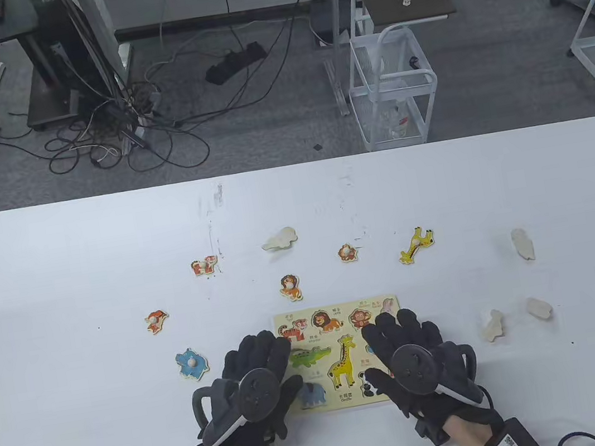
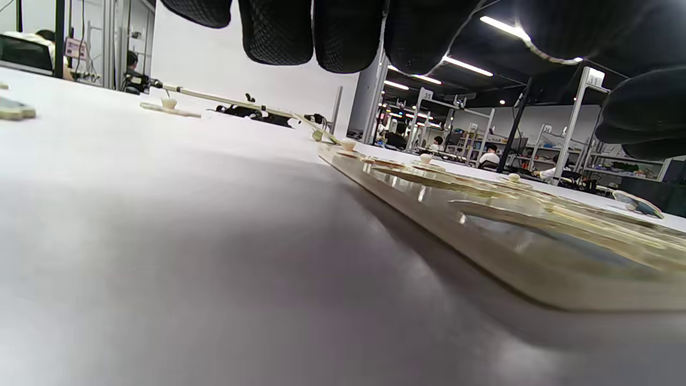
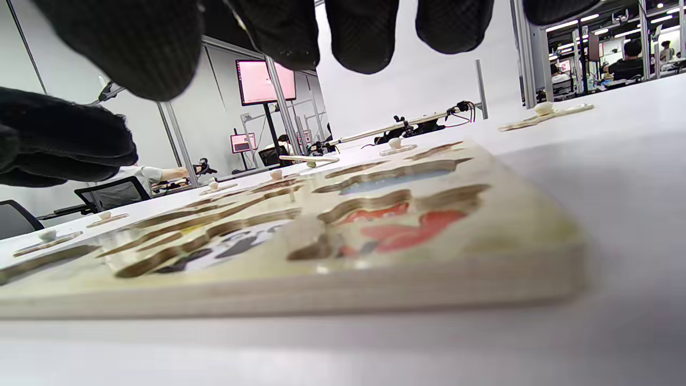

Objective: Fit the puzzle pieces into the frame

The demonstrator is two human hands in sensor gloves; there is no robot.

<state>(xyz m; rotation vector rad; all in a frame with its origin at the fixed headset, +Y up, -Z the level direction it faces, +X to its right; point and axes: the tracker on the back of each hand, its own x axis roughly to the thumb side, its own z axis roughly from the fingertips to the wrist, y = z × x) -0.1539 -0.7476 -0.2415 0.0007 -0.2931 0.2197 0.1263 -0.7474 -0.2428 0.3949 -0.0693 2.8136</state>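
Note:
The puzzle frame [image 1: 339, 310] lies flat near the table's front edge, its printed animal recesses showing with no pieces in them. My left hand [image 1: 280, 364] is spread palm down over the frame's left edge and holds nothing. My right hand [image 1: 377, 351] is spread the same way over the right edge, also with nothing in it. In the left wrist view the fingers [image 2: 343, 37] hang above the table beside the frame [image 2: 536, 236]. In the right wrist view the fingers [image 3: 359, 32] hover over the frame [image 3: 375, 252]. Loose pieces lie beyond: lion [image 1: 290, 287], monkey [image 1: 347, 252], giraffe [image 1: 417, 244], tiger [image 1: 204, 265].
An orange piece [image 1: 156, 321] and a blue piece [image 1: 191, 363] lie left of the frame. Face-down pale pieces lie at the back [image 1: 279, 239] and on the right [image 1: 522, 244], [image 1: 538, 308], [image 1: 492, 324]. Past the table's far edge stand a wire cart [image 1: 392, 89] and cables.

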